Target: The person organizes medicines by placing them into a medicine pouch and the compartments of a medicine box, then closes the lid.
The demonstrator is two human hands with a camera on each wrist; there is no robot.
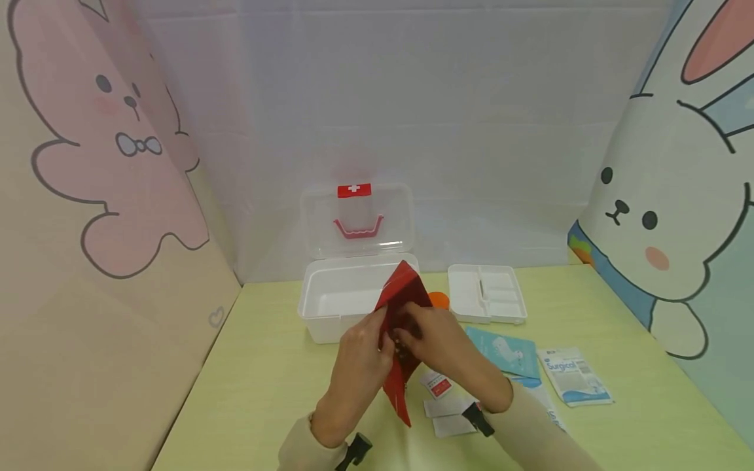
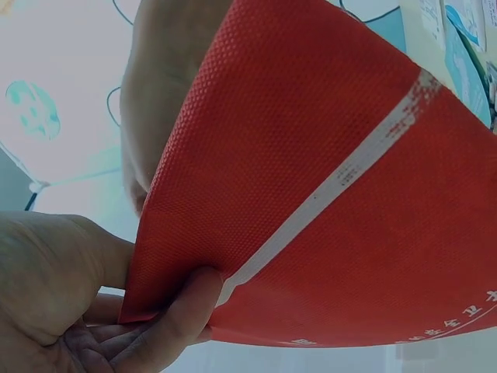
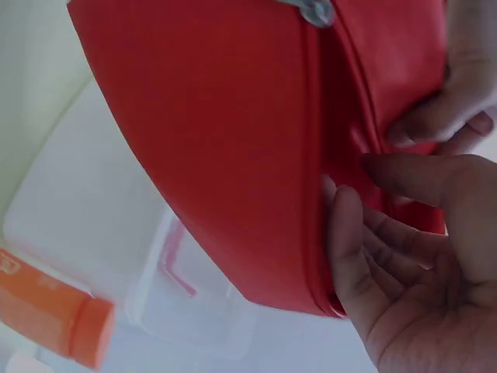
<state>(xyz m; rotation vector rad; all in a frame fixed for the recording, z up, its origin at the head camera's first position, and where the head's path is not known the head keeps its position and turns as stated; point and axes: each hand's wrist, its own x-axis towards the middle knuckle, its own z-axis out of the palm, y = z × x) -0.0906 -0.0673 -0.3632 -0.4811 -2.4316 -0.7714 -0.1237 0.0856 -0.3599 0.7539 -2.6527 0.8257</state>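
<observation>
A red zip pouch [image 1: 406, 288] is held up on edge over the table, with its mouth parted. My left hand [image 1: 360, 353] pinches one side of it; in the left wrist view the thumb [image 2: 182, 315] lies on the red fabric near a pale stripe. At the mouth, my right hand [image 1: 442, 340] grips the edge with curled fingers, some fingertips just inside the opening. The right wrist view shows the metal zip pull [image 3: 317, 11] at the top of the pouch and the red lining. Whatever lies deeper in the pouch is hidden.
Behind the pouch stands a white first-aid box [image 1: 324, 327], its clear lid [image 1: 391, 229] raised. An orange-capped bottle [image 3: 46, 307] and a white divided tray [image 1: 501, 294] are beside it. Teal packets [image 1: 506, 353], a Surgical packet [image 1: 574, 376] and small white packets [image 1: 450, 425] lie at right.
</observation>
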